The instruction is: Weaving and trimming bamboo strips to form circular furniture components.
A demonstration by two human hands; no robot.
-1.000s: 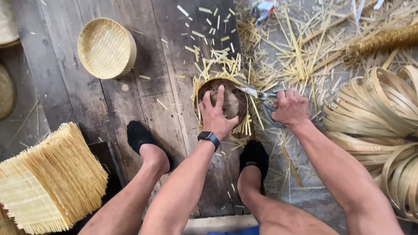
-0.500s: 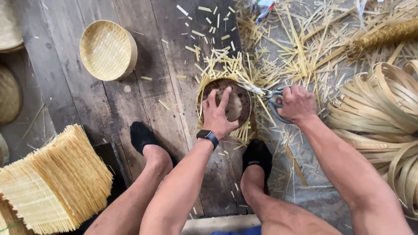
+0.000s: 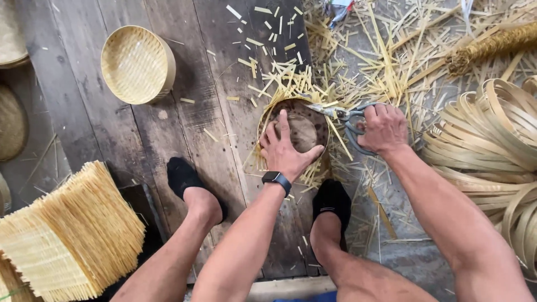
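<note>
Bamboo fills the whole scene. At your far left a stack of woven bamboo mats (image 3: 67, 235) lies with its strip ends fanned out, and above it a finished round basket (image 3: 137, 64) rests on the dark wooden floor (image 3: 184, 112), well apart from your hands. Your black-socked left foot (image 3: 187, 179) sits between them. In the middle, your left hand (image 3: 286, 148), a smartwatch (image 3: 276, 180) on its wrist, lies spread flat with fingers splayed over the unfinished basket (image 3: 305, 126), pressing it down on the floor just ahead of your right foot (image 3: 331, 201). Loose strips stick out around its rim. Your right hand (image 3: 383, 128) is curled through the handles of the scissors (image 3: 344, 114), whose blades point left and reach the basket's upper rim. Cut bamboo scraps (image 3: 380, 61) litter the floor beyond. At the far right lies a pile of coiled bamboo hoops (image 3: 492, 134).
</note>
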